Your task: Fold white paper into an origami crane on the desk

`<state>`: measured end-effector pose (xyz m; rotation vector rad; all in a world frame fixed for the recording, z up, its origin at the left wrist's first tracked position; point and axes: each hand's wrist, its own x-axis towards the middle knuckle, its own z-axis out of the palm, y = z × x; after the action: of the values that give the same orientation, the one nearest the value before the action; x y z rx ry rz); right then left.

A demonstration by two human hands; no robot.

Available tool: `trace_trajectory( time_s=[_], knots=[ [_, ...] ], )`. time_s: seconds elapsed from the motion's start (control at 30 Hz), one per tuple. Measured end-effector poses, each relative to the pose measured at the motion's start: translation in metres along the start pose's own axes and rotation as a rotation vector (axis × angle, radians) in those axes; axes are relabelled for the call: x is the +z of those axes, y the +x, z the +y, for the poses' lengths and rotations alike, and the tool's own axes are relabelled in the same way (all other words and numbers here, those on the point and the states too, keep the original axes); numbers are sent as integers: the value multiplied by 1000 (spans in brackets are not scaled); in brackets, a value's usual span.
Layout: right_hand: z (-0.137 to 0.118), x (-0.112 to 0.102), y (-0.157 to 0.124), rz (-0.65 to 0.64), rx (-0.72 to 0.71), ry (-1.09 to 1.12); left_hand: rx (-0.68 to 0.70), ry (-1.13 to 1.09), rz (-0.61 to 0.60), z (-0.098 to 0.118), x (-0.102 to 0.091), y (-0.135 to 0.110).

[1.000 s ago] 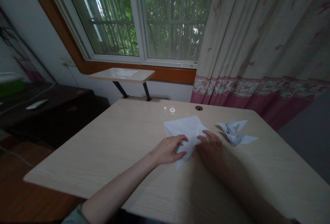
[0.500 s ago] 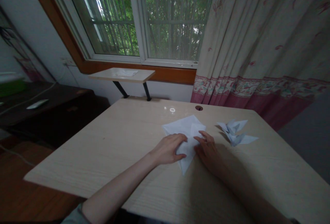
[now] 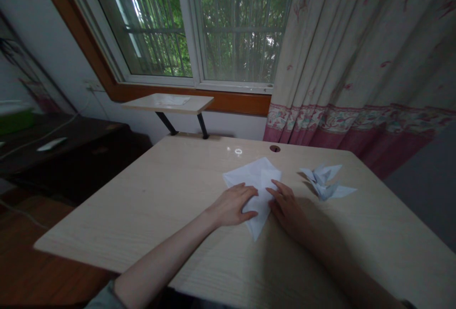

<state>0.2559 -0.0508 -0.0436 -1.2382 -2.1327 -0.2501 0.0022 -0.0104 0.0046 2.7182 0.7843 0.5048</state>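
Observation:
A partly folded sheet of white paper (image 3: 249, 171) lies on the light wood desk, one pointed corner toward me. My left hand (image 3: 237, 204) rests on its left side, thumb and fingers apart, pressing the sheet down. On the right edge, my right hand (image 3: 287, 207) touches a folded flap with spread, bent fingertips. Neither hand is closed round anything, and part of the sheet is hidden under them. To the right of my right hand sit folded paper cranes (image 3: 324, 183), close together with pointed wings outspread.
The desk (image 3: 142, 223) has a round cable hole (image 3: 275, 148) near its back edge. A small raised shelf (image 3: 199, 105) at the back left carries some white paper. A patterned curtain (image 3: 356, 62) hangs behind on the right. A dark cabinet (image 3: 71, 152) stands left.
The right side of the paper and my right fingertips have shifted slightly left. My left hand stays almost still on the sheet. The paper cranes have not moved.

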Motion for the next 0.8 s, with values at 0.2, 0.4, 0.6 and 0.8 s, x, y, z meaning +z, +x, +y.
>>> trace_trajectory(
  time_s=[0.2,0.4,0.6,0.8],
  knots=[
    [1,-1,-1,-29,-30,16,25,9,20,4,-7,1],
    [7,7,-5,1,-16,8,26,26,2,7,-10,2],
    [12,8,-7,1,-23,12,53,54,8,6,-9,2],
    [15,9,-7,-22,-31,36,111,126,6,5,-7,0]
  ],
)
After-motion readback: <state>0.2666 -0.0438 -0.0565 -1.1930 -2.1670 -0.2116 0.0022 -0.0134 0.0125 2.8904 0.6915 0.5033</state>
